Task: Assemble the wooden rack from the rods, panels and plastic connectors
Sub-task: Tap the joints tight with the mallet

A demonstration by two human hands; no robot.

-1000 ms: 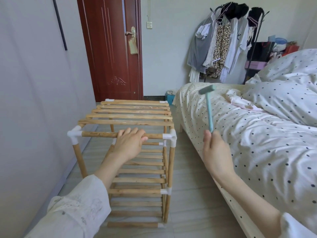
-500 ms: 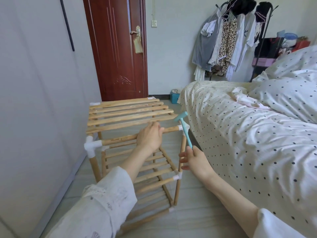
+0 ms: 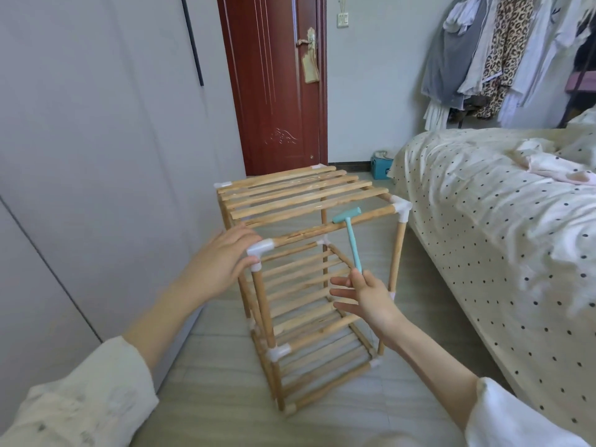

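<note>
We are seeing the bed [image 3: 483, 221] edging the wooden rack [image 3: 306, 253] standing on the floor [image 3: 209, 382], wall close left. Left hand [image 3: 222, 262] is lying spread against the near-left connector [image 3: 259, 250]; right hand [image 3: 367, 295] is pinching the small hammer [image 3: 351, 240] over the front rod.

Hanging clothes [image 3: 503, 53] were cut off by the top and right edges; the bed [image 3: 503, 221] ran past the right edge; the rack [image 3: 309, 269] base corners appeared blurred
</note>
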